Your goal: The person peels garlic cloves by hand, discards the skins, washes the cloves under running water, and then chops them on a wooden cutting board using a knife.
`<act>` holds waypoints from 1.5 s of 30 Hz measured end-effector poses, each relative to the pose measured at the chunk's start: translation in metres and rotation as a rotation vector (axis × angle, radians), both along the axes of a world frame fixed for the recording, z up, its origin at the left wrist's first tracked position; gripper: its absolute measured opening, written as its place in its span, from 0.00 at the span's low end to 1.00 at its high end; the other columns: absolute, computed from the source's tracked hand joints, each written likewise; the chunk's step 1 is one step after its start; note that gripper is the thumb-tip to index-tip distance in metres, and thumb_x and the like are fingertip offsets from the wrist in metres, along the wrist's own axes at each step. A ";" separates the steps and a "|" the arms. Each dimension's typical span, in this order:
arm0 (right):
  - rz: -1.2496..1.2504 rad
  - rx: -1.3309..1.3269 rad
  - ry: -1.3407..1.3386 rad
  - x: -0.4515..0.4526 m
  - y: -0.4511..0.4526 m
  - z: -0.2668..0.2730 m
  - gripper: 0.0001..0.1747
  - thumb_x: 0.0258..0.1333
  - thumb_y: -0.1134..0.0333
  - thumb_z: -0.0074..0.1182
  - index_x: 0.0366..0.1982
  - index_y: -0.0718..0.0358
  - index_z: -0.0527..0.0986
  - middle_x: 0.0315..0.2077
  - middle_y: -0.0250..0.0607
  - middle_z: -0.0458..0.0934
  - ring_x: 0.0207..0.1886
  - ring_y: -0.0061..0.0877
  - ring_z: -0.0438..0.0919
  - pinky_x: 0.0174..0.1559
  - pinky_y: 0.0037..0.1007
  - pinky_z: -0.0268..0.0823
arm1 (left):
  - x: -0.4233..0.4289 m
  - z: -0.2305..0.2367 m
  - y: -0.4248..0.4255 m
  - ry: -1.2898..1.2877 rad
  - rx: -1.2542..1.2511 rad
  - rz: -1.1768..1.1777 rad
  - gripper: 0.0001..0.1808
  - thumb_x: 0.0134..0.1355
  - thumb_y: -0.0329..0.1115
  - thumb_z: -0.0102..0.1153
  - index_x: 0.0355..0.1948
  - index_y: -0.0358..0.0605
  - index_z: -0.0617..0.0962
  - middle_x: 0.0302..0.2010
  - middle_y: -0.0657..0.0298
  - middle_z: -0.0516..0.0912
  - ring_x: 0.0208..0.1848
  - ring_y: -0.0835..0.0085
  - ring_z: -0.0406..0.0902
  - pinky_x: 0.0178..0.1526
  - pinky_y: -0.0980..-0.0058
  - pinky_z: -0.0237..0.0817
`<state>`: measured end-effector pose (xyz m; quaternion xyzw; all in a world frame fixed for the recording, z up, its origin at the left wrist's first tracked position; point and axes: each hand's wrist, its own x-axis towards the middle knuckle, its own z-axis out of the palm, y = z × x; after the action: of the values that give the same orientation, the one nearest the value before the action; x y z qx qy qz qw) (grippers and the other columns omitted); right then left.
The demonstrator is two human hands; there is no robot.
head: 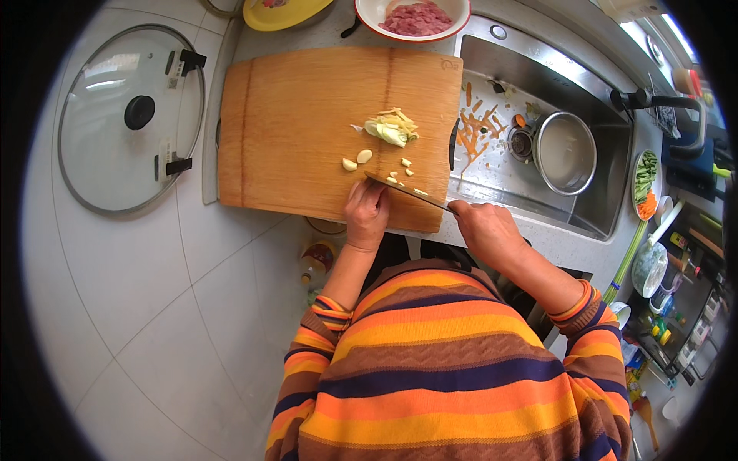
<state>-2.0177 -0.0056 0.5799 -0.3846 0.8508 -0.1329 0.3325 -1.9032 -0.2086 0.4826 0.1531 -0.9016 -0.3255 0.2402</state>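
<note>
My right hand (490,230) grips the handle of a kitchen knife (412,193), its blade slanting over the near part of a wooden cutting board (300,109). Against the blade's far end, my left hand (367,213) rests with bunched fingers; whether anything is under them is hidden. Two whole peeled garlic cloves (364,156) lie just beyond that hand. Several cut garlic pieces (406,163) are scattered on the board beyond the blade, and a few sit right along it. Farther off is a small pile of pale yellow shreds, probably ginger (400,119), with sliced scallion (386,134).
Right of the board, a steel sink (501,210) holds orange peelings (477,129) and a metal bowl (565,152). A bowl of raw meat (418,20) and a yellow plate (282,12) stand beyond the board. A glass lid (104,155) is at left.
</note>
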 end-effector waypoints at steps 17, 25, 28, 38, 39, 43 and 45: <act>-0.176 -0.233 -0.030 0.005 -0.004 -0.026 0.10 0.57 0.74 0.46 0.40 0.64 0.75 0.21 0.53 0.80 0.28 0.49 0.81 0.31 0.49 0.71 | 0.001 -0.003 0.001 0.020 -0.024 0.011 0.09 0.51 0.19 0.63 0.33 0.40 0.81 0.34 0.56 0.82 0.38 0.56 0.80 0.42 0.65 0.72; -0.004 -0.052 -0.008 0.000 0.001 -0.004 0.06 0.55 0.75 0.46 0.35 0.66 0.73 0.21 0.55 0.79 0.28 0.51 0.80 0.31 0.49 0.71 | 0.001 -0.001 0.001 0.040 -0.014 0.020 0.09 0.50 0.18 0.63 0.33 0.40 0.81 0.33 0.55 0.82 0.38 0.55 0.80 0.42 0.64 0.72; 0.020 -0.038 -0.001 -0.005 -0.001 -0.004 0.05 0.55 0.75 0.46 0.33 0.67 0.73 0.20 0.54 0.79 0.27 0.51 0.80 0.31 0.49 0.72 | 0.001 -0.002 0.001 0.039 -0.013 0.022 0.09 0.50 0.18 0.63 0.33 0.40 0.81 0.33 0.55 0.82 0.38 0.55 0.80 0.42 0.64 0.72; -0.041 -0.075 -0.023 0.001 -0.012 -0.029 0.06 0.58 0.72 0.48 0.35 0.66 0.74 0.20 0.55 0.78 0.27 0.52 0.80 0.31 0.49 0.70 | 0.001 -0.003 0.001 0.032 -0.060 0.011 0.08 0.51 0.19 0.63 0.32 0.41 0.81 0.34 0.56 0.83 0.38 0.56 0.80 0.42 0.65 0.73; -0.073 -0.111 -0.041 0.002 -0.011 -0.030 0.07 0.59 0.72 0.48 0.36 0.66 0.75 0.20 0.56 0.78 0.28 0.52 0.79 0.31 0.50 0.70 | 0.002 -0.003 0.001 0.029 -0.060 0.006 0.08 0.51 0.19 0.62 0.33 0.41 0.81 0.34 0.56 0.83 0.38 0.56 0.80 0.42 0.65 0.73; -0.147 -0.197 -0.080 0.006 -0.003 -0.022 0.09 0.61 0.70 0.49 0.39 0.65 0.76 0.21 0.57 0.78 0.28 0.53 0.79 0.32 0.51 0.70 | 0.004 -0.004 0.000 0.009 -0.050 0.010 0.08 0.52 0.19 0.62 0.33 0.41 0.81 0.36 0.56 0.84 0.39 0.56 0.80 0.43 0.65 0.73; -0.130 -0.166 -0.089 0.005 -0.001 -0.015 0.09 0.61 0.69 0.49 0.39 0.65 0.76 0.21 0.57 0.78 0.28 0.53 0.79 0.32 0.51 0.70 | 0.005 -0.005 0.000 0.012 -0.063 0.016 0.08 0.52 0.19 0.62 0.34 0.41 0.81 0.36 0.56 0.84 0.39 0.56 0.81 0.43 0.65 0.73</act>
<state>-2.0127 -0.0066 0.5645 -0.3485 0.8444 -0.2412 0.3278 -1.8980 -0.2087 0.4777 0.1505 -0.9087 -0.2958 0.2531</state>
